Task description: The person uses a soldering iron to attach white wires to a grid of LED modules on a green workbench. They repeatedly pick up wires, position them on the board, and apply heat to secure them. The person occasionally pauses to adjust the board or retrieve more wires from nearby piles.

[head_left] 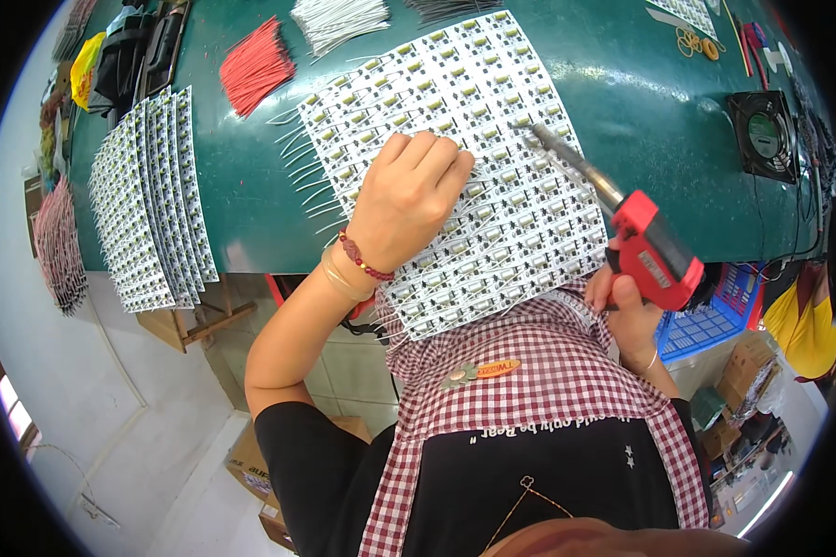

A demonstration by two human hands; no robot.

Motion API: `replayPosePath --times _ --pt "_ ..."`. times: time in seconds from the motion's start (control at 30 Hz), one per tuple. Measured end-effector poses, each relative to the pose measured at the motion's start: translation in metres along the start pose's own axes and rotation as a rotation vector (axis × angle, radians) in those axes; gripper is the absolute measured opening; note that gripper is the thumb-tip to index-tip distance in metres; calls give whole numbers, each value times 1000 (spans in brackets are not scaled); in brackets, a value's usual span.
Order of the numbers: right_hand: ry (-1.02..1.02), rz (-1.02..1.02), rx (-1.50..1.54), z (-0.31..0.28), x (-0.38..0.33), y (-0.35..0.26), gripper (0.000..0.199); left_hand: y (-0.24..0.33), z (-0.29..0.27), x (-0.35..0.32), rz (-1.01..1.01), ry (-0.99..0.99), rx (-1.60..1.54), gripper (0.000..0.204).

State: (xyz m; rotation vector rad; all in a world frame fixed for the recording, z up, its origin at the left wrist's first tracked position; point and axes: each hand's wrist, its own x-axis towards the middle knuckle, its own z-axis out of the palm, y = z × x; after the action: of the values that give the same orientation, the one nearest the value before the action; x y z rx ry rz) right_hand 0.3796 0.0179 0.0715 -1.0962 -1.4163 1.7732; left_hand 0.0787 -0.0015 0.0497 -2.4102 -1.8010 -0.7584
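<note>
A large white circuit board panel (492,121) with rows of small parts lies over the table edge, against my lap. Thin white wires (311,186) stick out along its left side. My left hand (418,190) rests closed over the middle of the panel, fingertips pinched together. What they pinch is hidden beneath the fingers. At the panel's right edge, my right hand (627,302) grips a red and black soldering gun (655,251). The gun's metal barrel points up and left, with its tip over the panel's upper right part.
A stack of similar panels (149,204) overhangs the table on the left. Beyond the panel lie bundles of red wires (257,67) and white wires (339,23). A small black fan (764,136) stands at the right, near a tape roll (710,49). Below the edge is a blue basket (701,325).
</note>
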Motion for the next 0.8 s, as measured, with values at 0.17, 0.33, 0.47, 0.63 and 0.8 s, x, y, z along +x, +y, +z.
replayPosePath --times 0.17,0.33,0.47,0.63,0.8 --pt "175 -95 101 4 24 -12 57 1 -2 -1 -1 13 30 24" --pt "80 -2 262 -7 26 -11 54 -1 -12 -2 -37 150 60 26" --pt "61 -23 252 -8 26 -6 52 8 0 -4 -19 175 -99 26" --pt "18 5 274 -9 27 -3 48 7 14 -10 -53 134 -219 22" --pt "-16 37 311 -7 16 1 48 8 12 -13 -67 105 -270 22"
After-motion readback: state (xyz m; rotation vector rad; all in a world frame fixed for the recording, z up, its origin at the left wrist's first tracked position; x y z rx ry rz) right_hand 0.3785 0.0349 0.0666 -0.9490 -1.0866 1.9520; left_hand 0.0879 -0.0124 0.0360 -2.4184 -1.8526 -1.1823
